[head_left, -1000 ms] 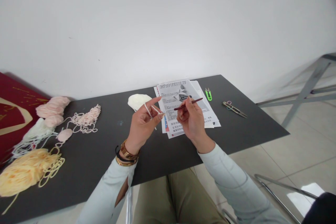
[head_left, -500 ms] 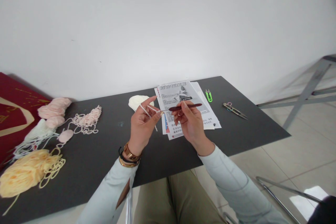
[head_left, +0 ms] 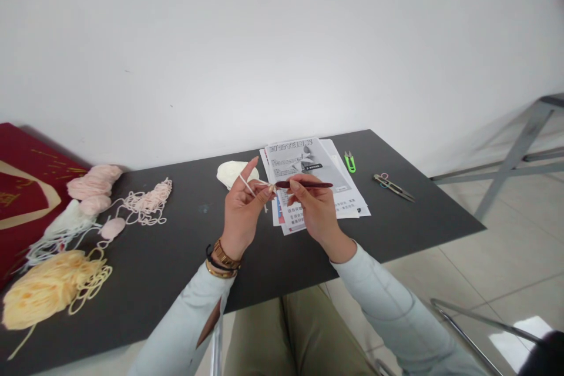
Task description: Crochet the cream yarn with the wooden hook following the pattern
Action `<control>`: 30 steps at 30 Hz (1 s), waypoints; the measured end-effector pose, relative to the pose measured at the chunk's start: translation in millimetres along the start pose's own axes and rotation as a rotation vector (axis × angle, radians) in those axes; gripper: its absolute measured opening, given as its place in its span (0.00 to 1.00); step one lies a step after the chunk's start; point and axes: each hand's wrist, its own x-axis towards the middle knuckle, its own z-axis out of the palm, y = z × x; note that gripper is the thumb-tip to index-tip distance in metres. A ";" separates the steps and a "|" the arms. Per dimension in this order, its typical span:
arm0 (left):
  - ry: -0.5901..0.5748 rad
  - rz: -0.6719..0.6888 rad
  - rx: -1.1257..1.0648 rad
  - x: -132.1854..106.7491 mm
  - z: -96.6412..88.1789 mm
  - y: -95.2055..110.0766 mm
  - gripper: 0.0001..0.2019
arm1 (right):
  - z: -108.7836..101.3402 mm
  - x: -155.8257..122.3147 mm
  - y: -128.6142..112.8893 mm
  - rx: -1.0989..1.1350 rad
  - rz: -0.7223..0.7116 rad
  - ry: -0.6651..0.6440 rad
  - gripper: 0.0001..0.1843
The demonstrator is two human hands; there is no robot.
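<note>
A dark red-brown crochet hook [head_left: 318, 184] lies in my right hand [head_left: 315, 208], gripped between thumb and fingers and pointing left. My left hand [head_left: 242, 208] pinches white yarn [head_left: 247, 186] between thumb and fingertip, with a strand looped over the raised index finger. The hook's tip meets the yarn at the left fingertips; the small stitches there are too fine to make out. Behind my left hand sits a cream-white ball of yarn [head_left: 230, 173]. Printed sheets [head_left: 291, 158] lie under and beyond both hands.
Green thread snips [head_left: 349, 161] and metal snips [head_left: 393, 187] lie to the right on the dark table [head_left: 176, 270]. At left are pink yarn [head_left: 94, 185], loose pale pink yarn [head_left: 150, 202], white yarn [head_left: 70, 220], yellow yarn [head_left: 44, 291] and a red bag [head_left: 26, 158].
My right hand has moved slightly left with the crochet hook, bringing it closer to my left fingertips. The hook now lies more level. My left hand has shifted a little right.
</note>
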 end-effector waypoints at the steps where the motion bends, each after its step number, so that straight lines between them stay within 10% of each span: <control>1: 0.001 0.021 -0.014 0.5 -0.7 -1.7 0.31 | 0.1 0.1 -0.7 0.022 0.010 0.006 0.05; 30: -0.086 0.133 0.076 2.0 -4.4 -4.2 0.36 | -5.1 9.6 -12.7 0.231 0.195 0.069 0.09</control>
